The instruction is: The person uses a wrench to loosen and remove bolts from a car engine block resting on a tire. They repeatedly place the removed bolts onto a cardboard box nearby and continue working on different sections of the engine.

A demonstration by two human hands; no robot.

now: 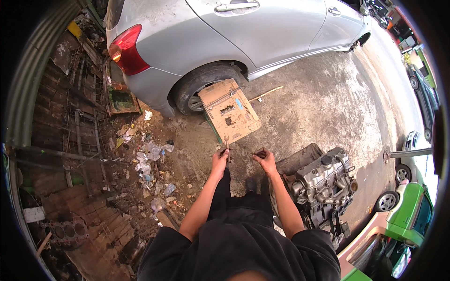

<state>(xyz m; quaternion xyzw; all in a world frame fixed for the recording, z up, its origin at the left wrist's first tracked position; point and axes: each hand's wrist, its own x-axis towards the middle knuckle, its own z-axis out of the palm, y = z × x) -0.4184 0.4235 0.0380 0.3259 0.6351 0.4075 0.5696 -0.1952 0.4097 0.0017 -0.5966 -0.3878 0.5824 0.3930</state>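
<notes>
Oil-stained concrete (323, 103) spreads out from a silver car (243, 33) parked at the top of the view, and a cardboard sheet (229, 111) carrying long metal tools and small dark parts leans or lies just by its rear wheel (199, 91). Below it the person stands with both arms out over the ground. The left hand (220, 158) is closed around a slim metal tool (227, 147), apparently a wrench or short bar, whose end sticks up toward the cardboard; the right hand (266, 158) is curled about a small dark part (260, 153) at the same height, the two well clear of each other. To work these two together well, it seems wise to bring them close before the chest, seat the tool squarely on the part and turn with the wrist while the other hand holds firm (greasy metal slips easily). An engine block (323, 180) sits on the ground just right of the legs, and litter (147, 159) lies scattered to the left. Hard to make out: the tool's head, what kind of piece the right hand grips, and the feet, which the body hides; fisheye bending blurs everything at the rim.
</notes>
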